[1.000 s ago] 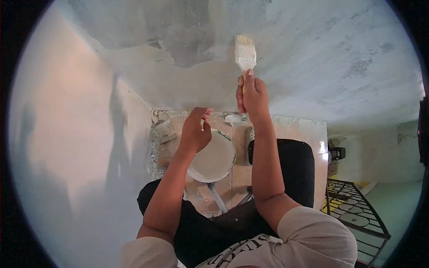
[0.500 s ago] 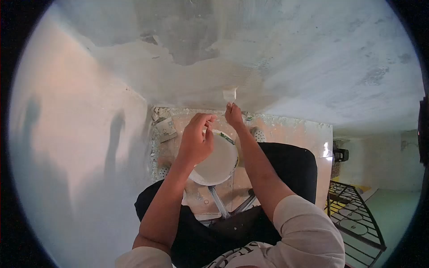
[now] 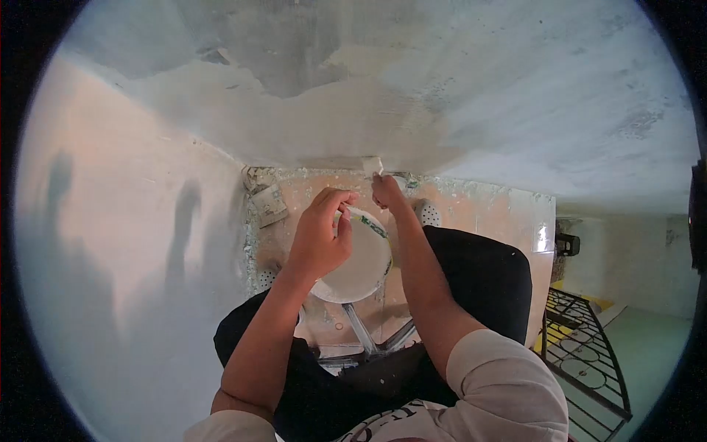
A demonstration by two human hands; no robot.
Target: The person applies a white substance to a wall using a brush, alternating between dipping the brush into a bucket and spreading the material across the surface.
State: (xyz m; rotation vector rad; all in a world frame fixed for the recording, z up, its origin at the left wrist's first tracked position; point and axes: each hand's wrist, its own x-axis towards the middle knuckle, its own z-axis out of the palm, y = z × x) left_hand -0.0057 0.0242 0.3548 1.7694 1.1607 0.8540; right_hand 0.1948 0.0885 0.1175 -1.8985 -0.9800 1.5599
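Pinkish-white wall on our far left, with dark shadows lying across it. Next along we've got a perforated shoe on the floor, and a scruffy pale block lying askew near the corner, maybe just parked there out of the way.

Then the left hand: fingers loosely curled, nothing that we can see in it, hanging over the near-left side of the bucket. We'd guess it's up there to stay clear of the rim, or just for balance. The bucket sits on the floor between the feet, which looks handy for reaching from either side. Inside it we see a smooth, off-white stuff; how thick or how deep, we can't tell. Green marks show on the rim. Metal legs spread just below it.

Right of that, the brush is low down by the foot of the front wall; whether the bristles touch, we can't say. The right hand is closed round its handle, close up to the head, probably for control. Past that: another perforated shoe, then a dark metal railing.
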